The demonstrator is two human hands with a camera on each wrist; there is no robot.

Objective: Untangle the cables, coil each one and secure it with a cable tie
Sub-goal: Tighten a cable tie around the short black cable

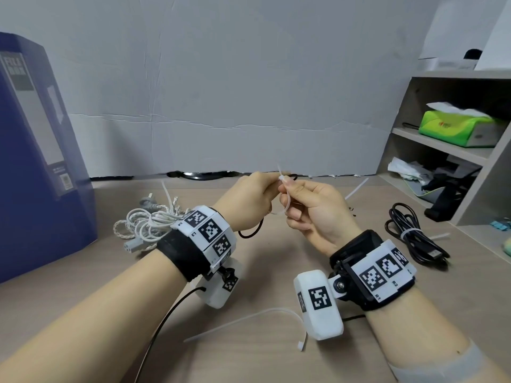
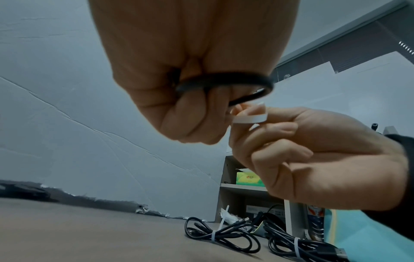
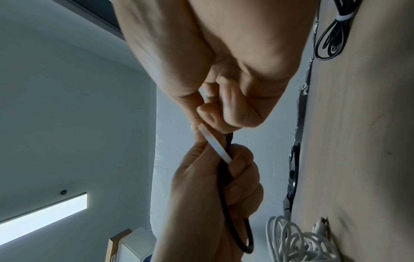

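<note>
- Head view: two bare hands meet above a wooden bench (image 1: pixel 265 355), each wrist wearing a band with black-and-white square markers.
- Left hand (image 1: pixel 249 200) is closed in a fist-like grip around a coiled black cable (image 2: pixel 226 85); a loop of it hangs out below the hand, and another loop shows above the fingers in the left wrist view.
- Right hand (image 1: pixel 312 214) pinches a white cable tie (image 1: pixel 286 197) between thumb and fingers, so this grip is clamped on the tie. The tie runs across to the left hand's fingers, right beside the black cable.
- A loose white cable tie (image 1: pixel 249 322) lies on the bench near the person, between the forearms.
- A tangle of white cables (image 1: pixel 146 225) lies on the bench behind the left wrist.
- Two bundles of black cable, each already bound with a white tie, lie on the bench to the right (image 1: pixel 414 239); the left wrist view shows both.
- A blue binder (image 1: pixel 33 161) stands at the far left.
- A shelf unit (image 1: pixel 442 134) at the right holds a green tissue pack (image 1: pixel 459 128).
</note>
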